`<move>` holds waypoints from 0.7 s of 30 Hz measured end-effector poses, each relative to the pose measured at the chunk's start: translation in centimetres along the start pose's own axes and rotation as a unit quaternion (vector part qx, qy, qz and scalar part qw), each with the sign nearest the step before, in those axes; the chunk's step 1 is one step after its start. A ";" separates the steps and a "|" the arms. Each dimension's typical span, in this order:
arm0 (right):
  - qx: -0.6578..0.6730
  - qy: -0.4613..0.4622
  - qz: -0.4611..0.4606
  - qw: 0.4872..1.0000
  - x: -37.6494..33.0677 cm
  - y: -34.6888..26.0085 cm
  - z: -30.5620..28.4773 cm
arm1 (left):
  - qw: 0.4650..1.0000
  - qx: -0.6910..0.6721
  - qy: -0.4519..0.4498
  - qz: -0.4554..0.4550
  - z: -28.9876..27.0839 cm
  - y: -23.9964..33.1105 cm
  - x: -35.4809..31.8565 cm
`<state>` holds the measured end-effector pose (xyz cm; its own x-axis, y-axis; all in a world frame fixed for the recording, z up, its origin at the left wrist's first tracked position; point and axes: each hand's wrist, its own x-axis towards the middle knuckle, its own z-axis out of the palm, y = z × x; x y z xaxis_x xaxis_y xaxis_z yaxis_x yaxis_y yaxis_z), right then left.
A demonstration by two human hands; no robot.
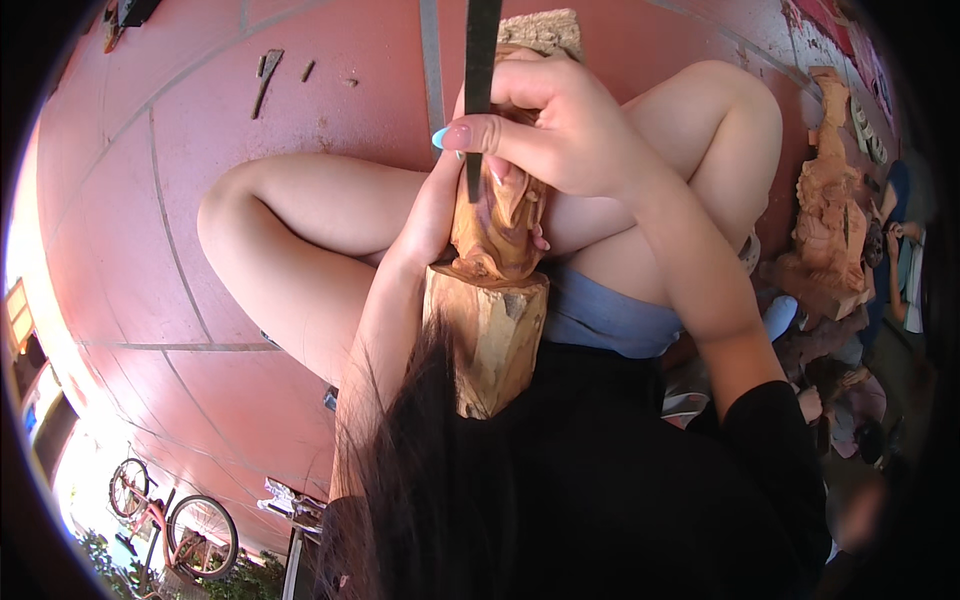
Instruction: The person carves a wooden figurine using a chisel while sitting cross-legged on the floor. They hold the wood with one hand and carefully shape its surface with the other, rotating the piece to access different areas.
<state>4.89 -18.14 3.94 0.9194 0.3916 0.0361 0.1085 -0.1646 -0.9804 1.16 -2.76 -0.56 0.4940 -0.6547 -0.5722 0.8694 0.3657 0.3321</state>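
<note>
In the head view, a person sat with bent legs (pixel 290 235) spread on a red tiled floor (pixel 210 130). The carving (pixel 492 240) was between the legs, its pale, faceted base (pixel 485 340) toward the person's body and its darker, shaped part pointing away.

The left hand (pixel 437 205) was wrapped around the carving from the left side, grasping it; most of its fingers were hidden behind the wood, with a fingertip showing at the right edge. The right hand (pixel 565 120) was over the upper part of the carving, its fingers curled and its blue-tipped thumb pressed on a long, dark tool (pixel 482 70). The tool ran from the top edge down past the thumb, and its lower end lay in front of the carving; whether it touched the wood could not be told. A rough, pale block (pixel 545 32) showed just beyond the right hand.

On the floor at upper left lay a narrow wedge (pixel 266 82) and two small scraps (pixel 308 71). A larger reddish carving (pixel 832 200) was at the far right, near another person (pixel 908 245). A bicycle (pixel 172 530) stood at lower left. Dark hair (pixel 415 450) hung near the left forearm.
</note>
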 end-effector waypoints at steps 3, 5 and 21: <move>0.128 0.145 -0.025 0.981 1.3 -0.2 0.3 | 0.998 -0.047 -0.043 -0.012 -0.7 0.0 -0.7; 0.182 0.186 -0.015 0.965 0.7 -1.4 -1.6 | 0.995 -0.048 -0.076 -0.033 -1.0 -0.1 -1.0; 0.261 0.323 -0.034 0.909 -6.3 -1.4 -8.4 | 0.988 -0.018 -0.155 0.001 0.2 -1.1 -3.4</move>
<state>2.08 -27.97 6.74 0.9656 -0.2569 0.0408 0.1343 0.3577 -0.9241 -1.50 -1.08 1.12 0.4748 -0.8225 -0.3131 0.8707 0.3870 0.3036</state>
